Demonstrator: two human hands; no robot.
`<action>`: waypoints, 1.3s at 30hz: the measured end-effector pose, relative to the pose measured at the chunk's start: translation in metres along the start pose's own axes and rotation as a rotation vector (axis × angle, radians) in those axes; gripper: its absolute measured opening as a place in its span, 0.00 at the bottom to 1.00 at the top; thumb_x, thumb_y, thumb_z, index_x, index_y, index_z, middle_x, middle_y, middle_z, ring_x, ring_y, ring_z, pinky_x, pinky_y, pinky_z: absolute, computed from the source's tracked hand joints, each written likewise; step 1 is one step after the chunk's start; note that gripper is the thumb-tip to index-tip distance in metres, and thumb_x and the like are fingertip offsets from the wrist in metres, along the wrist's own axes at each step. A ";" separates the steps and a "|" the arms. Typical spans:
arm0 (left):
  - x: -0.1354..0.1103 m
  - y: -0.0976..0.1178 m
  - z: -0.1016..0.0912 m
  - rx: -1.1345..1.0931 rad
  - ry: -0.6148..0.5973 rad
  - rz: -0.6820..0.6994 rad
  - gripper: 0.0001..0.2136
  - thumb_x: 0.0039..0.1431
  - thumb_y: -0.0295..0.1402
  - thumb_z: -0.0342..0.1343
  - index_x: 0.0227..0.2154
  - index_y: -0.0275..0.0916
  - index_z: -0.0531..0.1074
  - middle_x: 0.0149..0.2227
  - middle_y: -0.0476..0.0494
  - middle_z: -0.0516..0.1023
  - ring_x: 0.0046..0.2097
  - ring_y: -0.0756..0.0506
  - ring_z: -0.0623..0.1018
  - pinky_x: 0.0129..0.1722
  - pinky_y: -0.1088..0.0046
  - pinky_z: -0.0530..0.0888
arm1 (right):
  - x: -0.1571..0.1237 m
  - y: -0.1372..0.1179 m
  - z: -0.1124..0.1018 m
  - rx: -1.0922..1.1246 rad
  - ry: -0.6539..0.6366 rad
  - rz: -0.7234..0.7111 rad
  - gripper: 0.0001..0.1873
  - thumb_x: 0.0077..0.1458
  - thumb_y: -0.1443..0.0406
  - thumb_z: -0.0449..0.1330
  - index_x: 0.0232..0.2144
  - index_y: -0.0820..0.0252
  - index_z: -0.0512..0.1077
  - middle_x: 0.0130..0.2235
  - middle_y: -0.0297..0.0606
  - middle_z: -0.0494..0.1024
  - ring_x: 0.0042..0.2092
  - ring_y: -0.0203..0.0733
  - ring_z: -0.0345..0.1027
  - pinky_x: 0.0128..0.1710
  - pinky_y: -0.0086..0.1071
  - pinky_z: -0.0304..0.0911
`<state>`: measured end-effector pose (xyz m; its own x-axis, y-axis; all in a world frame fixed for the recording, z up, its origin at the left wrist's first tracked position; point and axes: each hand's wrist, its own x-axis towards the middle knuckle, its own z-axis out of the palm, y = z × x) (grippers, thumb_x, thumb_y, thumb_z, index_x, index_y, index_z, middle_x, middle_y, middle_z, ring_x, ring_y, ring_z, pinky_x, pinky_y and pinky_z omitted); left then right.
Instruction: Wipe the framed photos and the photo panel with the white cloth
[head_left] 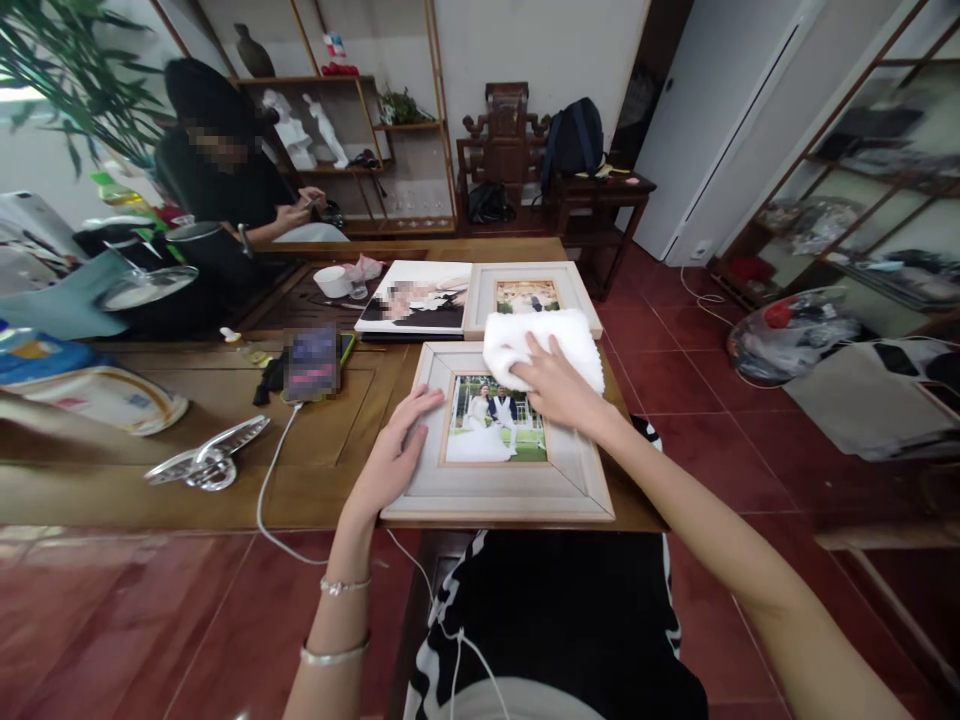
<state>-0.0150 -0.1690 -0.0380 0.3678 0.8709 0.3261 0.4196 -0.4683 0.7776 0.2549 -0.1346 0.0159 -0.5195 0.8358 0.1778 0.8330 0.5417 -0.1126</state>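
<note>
A pale wooden picture frame (499, 490) with a wedding photo lies flat at the near edge of the wooden table (322, 480). My left hand (397, 445) rests flat on the frame's left border, fingers stretched out. My right hand (559, 385) presses a folded white cloth (544, 345) onto the frame's upper right corner, fingers lying on top of the cloth. A second, similar frame (529, 295) lies just behind, and a photo print (416, 297) lies to its left.
A phone (311, 365) with a white cable, a silver metal object (206, 460), a white cup (332, 281) and a plate (97, 400) sit on the table's left part. Another person (225, 160) sits at the far left. Shelves, a carved chair and bags stand behind.
</note>
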 end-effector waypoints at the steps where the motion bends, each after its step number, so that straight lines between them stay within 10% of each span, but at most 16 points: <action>1: 0.000 0.000 0.000 0.001 0.003 0.000 0.19 0.65 0.28 0.44 0.57 0.42 0.65 0.62 0.42 0.65 0.67 0.44 0.55 0.66 0.57 0.50 | -0.001 -0.006 0.001 -0.024 -0.034 -0.005 0.31 0.44 0.81 0.48 0.51 0.65 0.68 0.63 0.49 0.62 0.67 0.65 0.40 0.61 0.65 0.39; 17: 0.000 -0.005 0.005 0.277 -0.015 0.068 0.20 0.67 0.29 0.40 0.60 0.38 0.61 0.67 0.37 0.55 0.69 0.42 0.50 0.66 0.52 0.51 | -0.120 -0.106 -0.035 0.192 -0.324 -0.160 0.30 0.41 0.80 0.48 0.46 0.61 0.71 0.68 0.42 0.49 0.68 0.64 0.30 0.63 0.65 0.39; 30: -0.002 -0.002 0.007 0.339 -0.035 0.085 0.21 0.67 0.30 0.39 0.62 0.36 0.60 0.67 0.35 0.54 0.69 0.40 0.48 0.66 0.53 0.52 | -0.036 -0.031 0.000 0.037 0.110 0.040 0.25 0.45 0.79 0.50 0.46 0.64 0.71 0.66 0.46 0.57 0.67 0.56 0.43 0.65 0.54 0.43; 39: 0.000 -0.006 0.005 0.359 -0.059 0.100 0.22 0.67 0.30 0.39 0.62 0.39 0.59 0.66 0.38 0.57 0.69 0.40 0.49 0.65 0.51 0.53 | -0.019 -0.017 0.008 -0.086 -0.015 0.028 0.29 0.44 0.81 0.49 0.47 0.61 0.72 0.64 0.44 0.61 0.67 0.64 0.39 0.60 0.68 0.37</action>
<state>-0.0132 -0.1672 -0.0455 0.4647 0.8127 0.3515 0.6390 -0.5826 0.5022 0.2491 -0.1585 0.0066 -0.4984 0.8519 0.1609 0.8600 0.5092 -0.0325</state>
